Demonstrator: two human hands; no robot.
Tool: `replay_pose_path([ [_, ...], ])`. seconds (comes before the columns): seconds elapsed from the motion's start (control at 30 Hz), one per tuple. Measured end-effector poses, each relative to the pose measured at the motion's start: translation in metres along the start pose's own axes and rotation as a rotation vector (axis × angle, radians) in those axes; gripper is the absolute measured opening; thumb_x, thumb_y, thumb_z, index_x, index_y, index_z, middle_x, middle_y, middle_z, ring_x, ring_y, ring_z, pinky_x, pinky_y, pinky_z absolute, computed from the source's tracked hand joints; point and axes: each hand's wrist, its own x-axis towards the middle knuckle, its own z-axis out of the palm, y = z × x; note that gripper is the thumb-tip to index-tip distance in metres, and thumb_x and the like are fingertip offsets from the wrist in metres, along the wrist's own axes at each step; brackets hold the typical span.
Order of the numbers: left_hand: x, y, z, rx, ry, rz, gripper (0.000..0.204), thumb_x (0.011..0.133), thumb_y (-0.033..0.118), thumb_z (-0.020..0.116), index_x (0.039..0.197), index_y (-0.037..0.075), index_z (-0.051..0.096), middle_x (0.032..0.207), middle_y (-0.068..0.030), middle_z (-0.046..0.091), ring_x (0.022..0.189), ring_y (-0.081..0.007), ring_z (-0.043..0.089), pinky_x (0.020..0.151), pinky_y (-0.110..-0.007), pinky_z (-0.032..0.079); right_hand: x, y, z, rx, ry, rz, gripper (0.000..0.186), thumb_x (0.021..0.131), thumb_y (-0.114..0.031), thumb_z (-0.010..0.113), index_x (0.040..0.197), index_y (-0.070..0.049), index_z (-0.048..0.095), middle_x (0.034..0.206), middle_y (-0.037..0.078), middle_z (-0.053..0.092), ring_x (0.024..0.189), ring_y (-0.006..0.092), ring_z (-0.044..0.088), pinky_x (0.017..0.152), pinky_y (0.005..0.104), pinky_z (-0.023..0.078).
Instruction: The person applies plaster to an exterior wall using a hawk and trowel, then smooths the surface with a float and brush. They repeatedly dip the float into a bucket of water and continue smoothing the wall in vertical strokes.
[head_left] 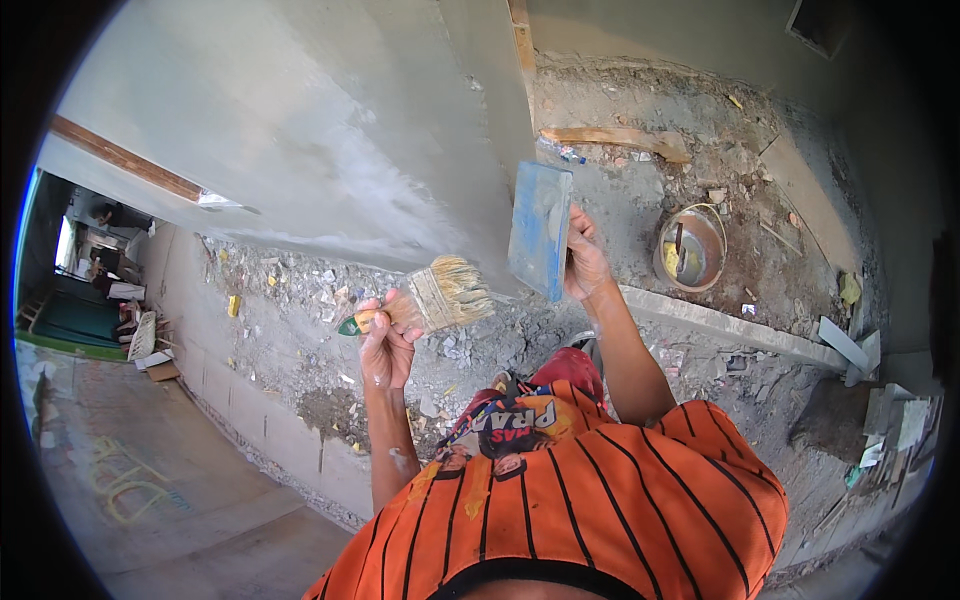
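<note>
Dial centred on head view. Left grip (pixel 388 345) at 8 o'clock: thumb and fingers pinched round handle of wide brush (pixel 440 297). Right grip (pixel 588 258) at 2: fingers curled behind blue float (pixel 540 230), hold itself hidden. Step in hand, judged: surfacing wall (pixel 300 130); pale patch (pixel 395 195) toward 11. Stroke there would call for float face flat; contact now cannot be told. Bucket (pixel 712 240) on rubble-strewn ground (pixel 765 275), between 2 and 3: stick-like tool (pixel 679 238), yellow lump (pixel 670 260) inside; any liquid unclear.
</note>
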Motion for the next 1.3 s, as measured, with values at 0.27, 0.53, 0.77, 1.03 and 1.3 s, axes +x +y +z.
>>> replay_pose_path([
  [0.27,0.006,-0.011,-0.001,-0.012,-0.036,-0.032,0.025,0.091,0.005,0.053,0.116,0.009,0.050,0.124,-0.0189,0.054,0.096,-0.0292,0.065,0.073,-0.043,0.061,-0.001,0.005,0.019,-0.400,0.272,-0.259,0.031,0.084,-0.012,0.069,0.112,-0.005,0.056,0.101,0.004,0.064,0.090,0.0107,0.061,0.079,0.0271,0.051],
  [0.53,0.019,0.000,-0.029,-0.004,-0.073,-0.107,0.024,0.091,0.006,0.053,0.114,0.008,0.050,0.123,-0.0183,0.054,0.095,-0.0292,0.065,0.072,-0.042,0.061,0.006,-0.018,0.050,-1.713,0.367,-1.207,0.037,0.064,-0.006,0.079,0.098,-0.006,0.065,0.089,0.009,0.065,0.080,0.0232,0.062,0.070,0.0313,0.049],
  [0.77,0.029,0.048,-0.071,0.076,-0.062,-0.183,0.024,0.091,0.006,0.055,0.114,0.009,0.050,0.122,-0.0179,0.055,0.093,-0.0277,0.066,0.070,-0.041,0.062,0.043,-0.015,0.076,-1.930,0.438,-1.474,0.042,0.057,-0.011,0.079,0.096,-0.015,0.067,0.082,0.001,0.062,0.072,0.0185,0.057,0.062,0.0314,0.042],
  [1.03,0.039,0.099,-0.140,0.091,-0.014,-0.229,0.023,0.091,0.007,0.055,0.113,0.010,0.050,0.122,-0.0166,0.056,0.094,-0.0256,0.065,0.069,-0.039,0.061,0.052,0.051,0.049,-2.382,0.153,-1.150,0.049,0.054,-0.015,0.080,0.100,-0.022,0.065,0.079,-0.005,0.059,0.075,0.0141,0.057,0.066,0.0307,0.041],
  [1.3,0.043,0.109,-0.171,0.067,-0.009,-0.270,0.023,0.091,0.007,0.055,0.113,0.010,0.051,0.124,-0.0170,0.055,0.093,-0.0254,0.065,0.069,-0.040,0.061,0.048,0.029,0.105,-2.304,0.214,-1.258,0.040,0.059,-0.018,0.079,0.097,-0.022,0.067,0.081,-0.003,0.061,0.074,0.0161,0.059,0.065,0.0304,0.043],
])
